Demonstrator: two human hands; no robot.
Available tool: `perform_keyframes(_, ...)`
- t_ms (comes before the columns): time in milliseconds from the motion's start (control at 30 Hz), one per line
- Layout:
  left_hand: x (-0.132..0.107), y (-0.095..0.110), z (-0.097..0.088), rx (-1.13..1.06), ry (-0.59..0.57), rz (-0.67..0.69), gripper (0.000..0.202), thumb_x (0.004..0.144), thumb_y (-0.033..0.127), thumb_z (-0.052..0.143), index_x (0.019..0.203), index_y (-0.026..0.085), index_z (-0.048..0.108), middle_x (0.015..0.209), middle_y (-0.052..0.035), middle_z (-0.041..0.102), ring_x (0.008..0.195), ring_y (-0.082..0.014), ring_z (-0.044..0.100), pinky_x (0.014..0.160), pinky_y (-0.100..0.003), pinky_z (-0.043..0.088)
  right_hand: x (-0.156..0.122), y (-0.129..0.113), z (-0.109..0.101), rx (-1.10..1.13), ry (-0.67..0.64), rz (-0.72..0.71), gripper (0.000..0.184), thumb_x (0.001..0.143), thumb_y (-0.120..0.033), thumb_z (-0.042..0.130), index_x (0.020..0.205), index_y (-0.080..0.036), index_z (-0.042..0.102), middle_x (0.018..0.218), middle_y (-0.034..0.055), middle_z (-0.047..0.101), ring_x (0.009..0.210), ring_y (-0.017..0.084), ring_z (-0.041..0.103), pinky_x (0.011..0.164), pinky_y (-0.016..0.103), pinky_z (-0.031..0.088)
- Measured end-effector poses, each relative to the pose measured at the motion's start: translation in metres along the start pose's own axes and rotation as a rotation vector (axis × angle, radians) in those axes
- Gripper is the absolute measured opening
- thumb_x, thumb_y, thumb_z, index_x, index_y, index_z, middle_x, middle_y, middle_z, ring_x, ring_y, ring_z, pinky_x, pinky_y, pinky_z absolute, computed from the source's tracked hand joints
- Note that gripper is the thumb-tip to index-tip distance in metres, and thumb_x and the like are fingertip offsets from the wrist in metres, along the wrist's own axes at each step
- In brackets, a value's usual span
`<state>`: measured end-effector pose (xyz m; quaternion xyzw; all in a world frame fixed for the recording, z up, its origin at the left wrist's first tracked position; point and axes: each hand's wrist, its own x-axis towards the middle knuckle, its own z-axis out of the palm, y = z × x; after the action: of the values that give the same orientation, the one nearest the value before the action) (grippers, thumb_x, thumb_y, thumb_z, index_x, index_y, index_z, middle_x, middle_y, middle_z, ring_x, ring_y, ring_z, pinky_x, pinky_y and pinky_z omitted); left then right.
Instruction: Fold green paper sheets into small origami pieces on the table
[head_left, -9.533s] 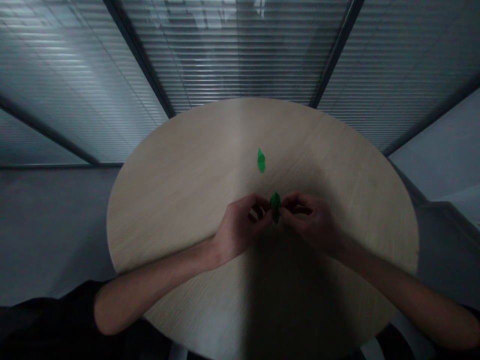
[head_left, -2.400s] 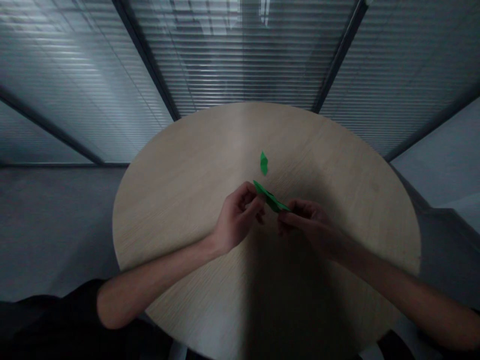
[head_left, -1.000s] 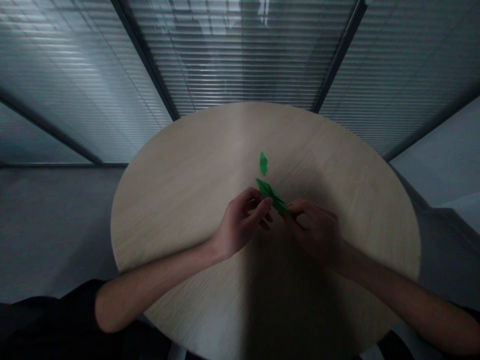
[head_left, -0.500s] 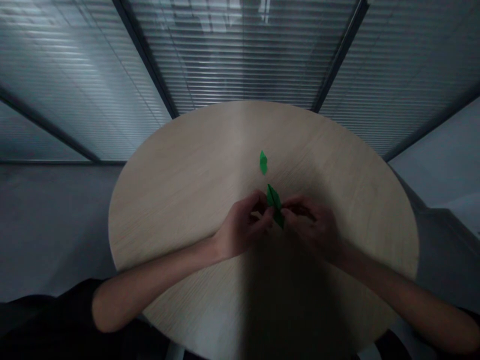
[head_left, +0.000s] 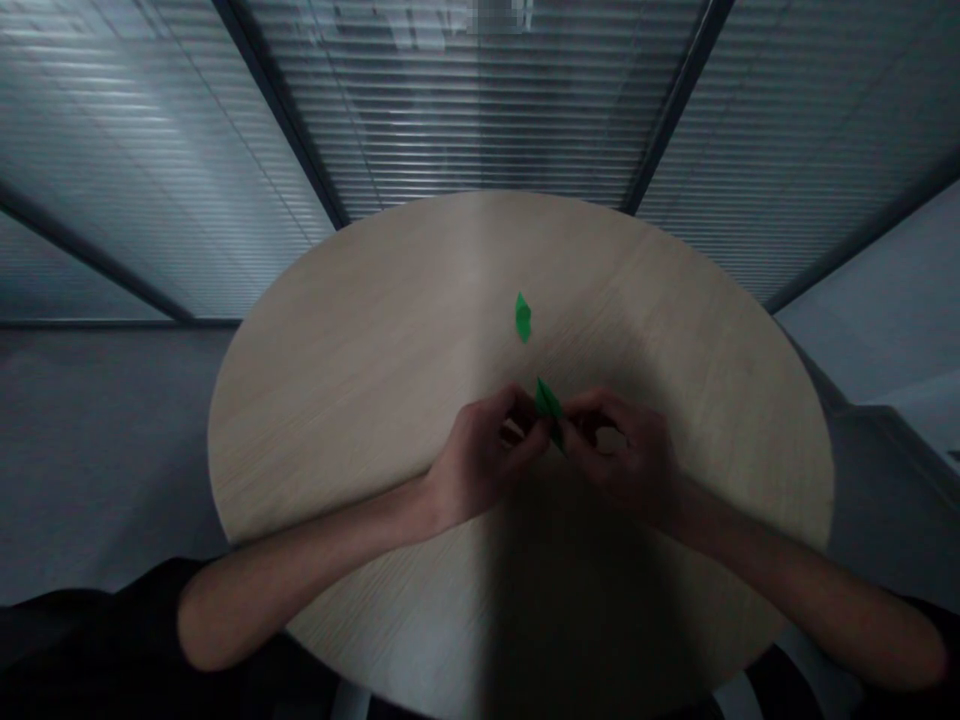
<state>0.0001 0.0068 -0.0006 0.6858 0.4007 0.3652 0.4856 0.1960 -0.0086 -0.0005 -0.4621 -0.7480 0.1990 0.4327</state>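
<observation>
A folded piece of green paper (head_left: 547,398), narrow and pointed at its far end, is pinched between both hands over the middle of the table. My left hand (head_left: 491,445) grips its left side between thumb and fingers. On the other side my right hand (head_left: 626,450) pinches the right edge, fingertips close to those of the left. The fingers cover the paper's middle and part of its lower end. Farther off lies a second folded green piece (head_left: 523,318), small and pointed, touched by neither hand.
Both forearms rest over a round wooden table (head_left: 337,400). A shadow falls across its front right part. Behind the table's far edge stand glass panels with blinds (head_left: 480,120) and dark frames. Grey floor (head_left: 112,430) shows at the left.
The fingertips have drawn closer together around the green paper, and less of it shows. The view has shifted slightly. The second green piece lies still on the table.
</observation>
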Motion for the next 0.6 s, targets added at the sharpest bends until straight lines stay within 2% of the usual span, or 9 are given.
perform_keyframes(133, 0.0004, 0.0047, 0.0026, -0.079, 0.014, -0.057, 0.02, 0.097, 0.033, 0.062, 0.096, 0.012, 0.063, 0.087, -0.0054, 0.067, 0.071, -0.0139, 0.065, 0.061, -0.025, 0.058, 0.0003, -0.0015, 0.0005, -0.01, 0.047, -0.028, 0.002, 0.091, -0.021, 0.066, 0.09, -0.021, 0.068, 0.074, -0.0006, 0.07, 0.062, 0.013, 0.066, 0.062, 0.027, 0.054)
perform_keyframes(367, -0.0001, 0.0059, 0.0039, -0.232, -0.048, -0.077, 0.022, 0.095, 0.033, 0.064, 0.098, 0.012, 0.064, 0.086, -0.004, 0.065, 0.07, -0.0123, 0.062, 0.061, -0.025, 0.058, 0.0011, 0.0006, 0.0001, 0.04, 0.076, 0.054, 0.007, 0.09, -0.024, 0.068, 0.084, -0.021, 0.067, 0.072, -0.0015, 0.072, 0.061, 0.013, 0.068, 0.057, 0.023, 0.054)
perform_keyframes(500, -0.0012, 0.0029, 0.005, -0.18, -0.006, -0.09, 0.02, 0.094, 0.032, 0.064, 0.092, 0.012, 0.065, 0.081, -0.0031, 0.064, 0.068, -0.0121, 0.06, 0.059, -0.025, 0.054, -0.0003, -0.0002, -0.0006, -0.032, 0.075, -0.028, 0.008, 0.09, -0.022, 0.068, 0.083, -0.02, 0.064, 0.07, -0.0019, 0.068, 0.06, 0.012, 0.066, 0.058, 0.023, 0.052)
perform_keyframes(600, -0.002, 0.0018, 0.0065, -0.129, 0.031, -0.068, 0.018, 0.093, 0.03, 0.064, 0.089, 0.013, 0.064, 0.079, -0.0025, 0.063, 0.068, -0.012, 0.058, 0.058, -0.024, 0.05, -0.0016, -0.0013, -0.0011, -0.104, 0.067, -0.16, 0.009, 0.093, -0.02, 0.066, 0.086, -0.02, 0.062, 0.069, -0.0018, 0.064, 0.06, 0.012, 0.063, 0.057, 0.024, 0.05)
